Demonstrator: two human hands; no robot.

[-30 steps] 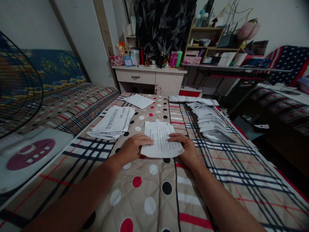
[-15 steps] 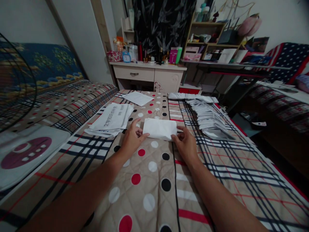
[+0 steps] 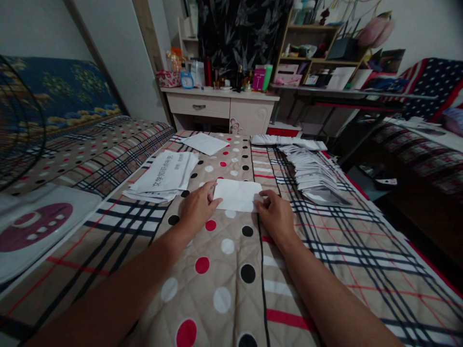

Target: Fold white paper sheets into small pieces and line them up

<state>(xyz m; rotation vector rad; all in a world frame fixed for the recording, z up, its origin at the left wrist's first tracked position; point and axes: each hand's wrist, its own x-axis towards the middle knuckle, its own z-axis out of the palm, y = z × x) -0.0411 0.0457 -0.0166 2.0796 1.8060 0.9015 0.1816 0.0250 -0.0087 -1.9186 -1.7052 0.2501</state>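
A white sheet of paper [image 3: 238, 195], seemingly folded to a flat rectangle, is held between my two hands just over the patterned bedspread [image 3: 217, 250]. My left hand [image 3: 198, 205] grips its left end, thumb on the near corner and fingers behind. At the right end, my right hand [image 3: 275, 212] pinches the paper between thumb and curled fingers. To the left lies a stack of printed sheets [image 3: 162, 176] with Chinese characters on top. Beyond it rests a single white sheet [image 3: 205, 143]. On the right, many folded papers [image 3: 311, 173] overlap in a long row.
Another row of folded papers [image 3: 287, 142] lies at the bed's far edge. A white bag with a purple print [image 3: 39, 226] sits at the left, near a dark wire fan guard [image 3: 36, 120]. Behind the bed stand a white dresser [image 3: 198, 107] and a shelf [image 3: 311, 60].
The paper in my hands now lies flatter and looks smoother, its near edge straighter. Both hands keep their hold at its ends. The camera view has shifted slightly.
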